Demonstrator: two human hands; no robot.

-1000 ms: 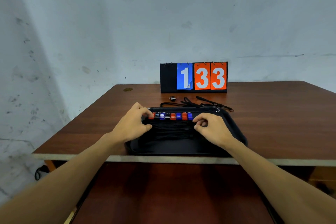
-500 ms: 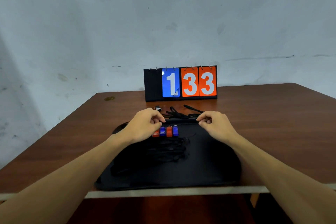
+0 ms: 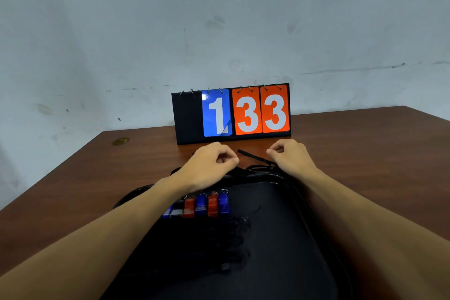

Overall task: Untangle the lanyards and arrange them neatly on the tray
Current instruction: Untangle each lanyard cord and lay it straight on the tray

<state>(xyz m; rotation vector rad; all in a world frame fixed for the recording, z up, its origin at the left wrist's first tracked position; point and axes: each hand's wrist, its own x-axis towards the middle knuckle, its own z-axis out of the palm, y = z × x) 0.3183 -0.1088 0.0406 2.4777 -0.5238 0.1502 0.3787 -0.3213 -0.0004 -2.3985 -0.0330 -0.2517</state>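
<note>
Both hands reached past the far rim of the black tray (image 3: 304,226) to a tangle of black lanyards (image 3: 258,161) lying on the brown table (image 3: 365,148) at about 12 o'clock from the tray. The left hand (image 3: 209,165) was curled with thumb and fingers pinched together; whether a cord lay between them could not be told. The right hand (image 3: 289,156) was curled likewise, its fingertips just beside the cords at 1 o'clock. On the tray, a row of red, blue and black clips (image 3: 197,207) sat at 10 o'clock, their dark cords trailing toward 6 o'clock. A flip scoreboard (image 3: 233,112) reading 133 stood behind the hands.
</note>
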